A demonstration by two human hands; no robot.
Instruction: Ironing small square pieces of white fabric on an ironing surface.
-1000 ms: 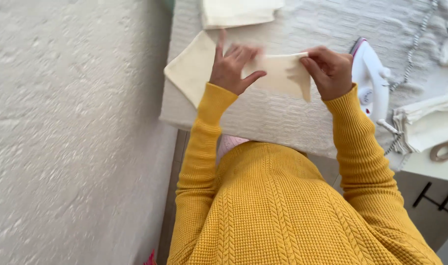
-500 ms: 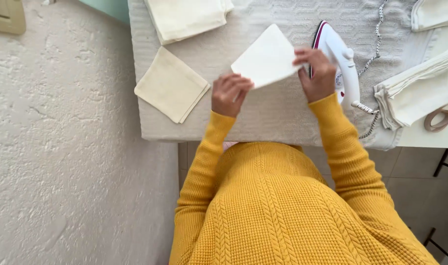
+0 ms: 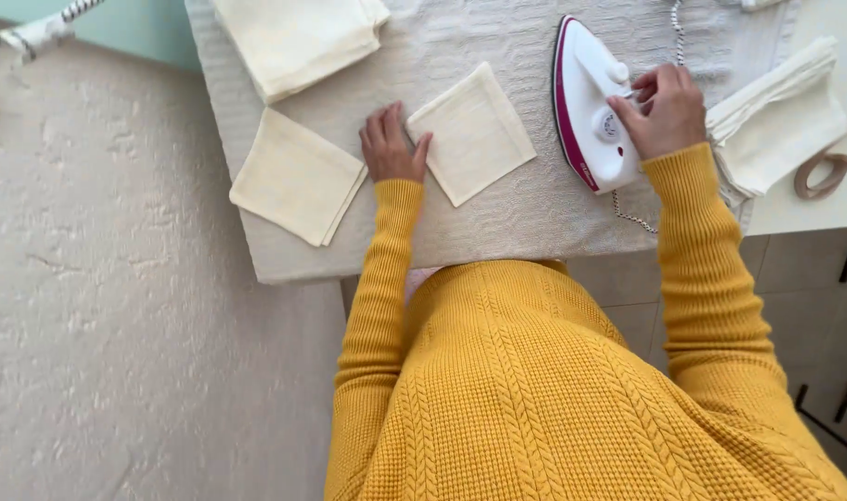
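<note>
On the grey textured ironing board (image 3: 497, 227), head view, we press our left hand (image 3: 391, 148) flat, fingers spread, at the left edge of the small folded cream cloth square (image 3: 471, 133). Our right hand (image 3: 666, 109) wraps the handle of the white-and-magenta iron (image 3: 586, 107), just right of the square. Another folded cream square (image 3: 296, 176) lies left, a cream stack (image 3: 298, 37) above.

You get bright, even daylight here, with only soft shadows. The frame is sharp throughout, without glare or blur.
</note>
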